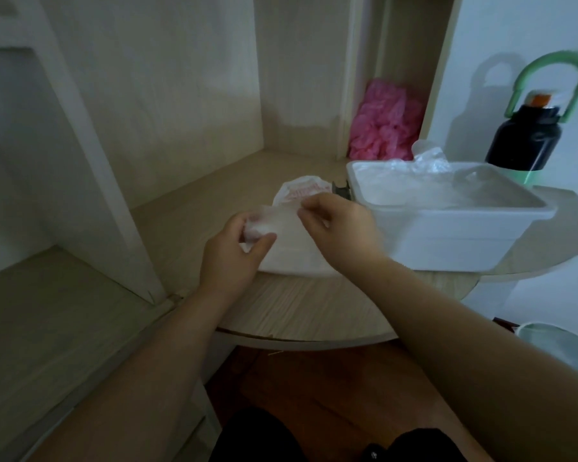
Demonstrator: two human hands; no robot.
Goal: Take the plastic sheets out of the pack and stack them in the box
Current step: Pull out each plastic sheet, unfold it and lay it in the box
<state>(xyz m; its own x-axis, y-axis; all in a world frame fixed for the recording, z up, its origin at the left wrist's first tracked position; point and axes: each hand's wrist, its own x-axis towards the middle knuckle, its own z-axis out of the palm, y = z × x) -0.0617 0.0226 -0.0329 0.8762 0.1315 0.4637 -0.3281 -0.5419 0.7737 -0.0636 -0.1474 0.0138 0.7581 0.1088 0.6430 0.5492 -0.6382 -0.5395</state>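
While the left hand point(237, 251) and right hand point(341, 225) each pinched a thin, cloudy sheet point(277, 216) between curled fingers, it hung just over the white, red-printed pack point(297, 258) beside the box point(447, 235) of crumpled clear sheets point(427, 168).

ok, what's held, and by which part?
One plastic sheet: left hand pinches its left end, right hand pinches its top right edge, above the pack.

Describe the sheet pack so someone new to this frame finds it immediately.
On the rounded pale wooden desktop, a white rectangular plastic box sits at the right. Just left of it lies the flat white plastic pack, under the left hand and right hand pinching a translucent sheet. Red print near its far end sets it apart from the pink crumpled plastic behind.
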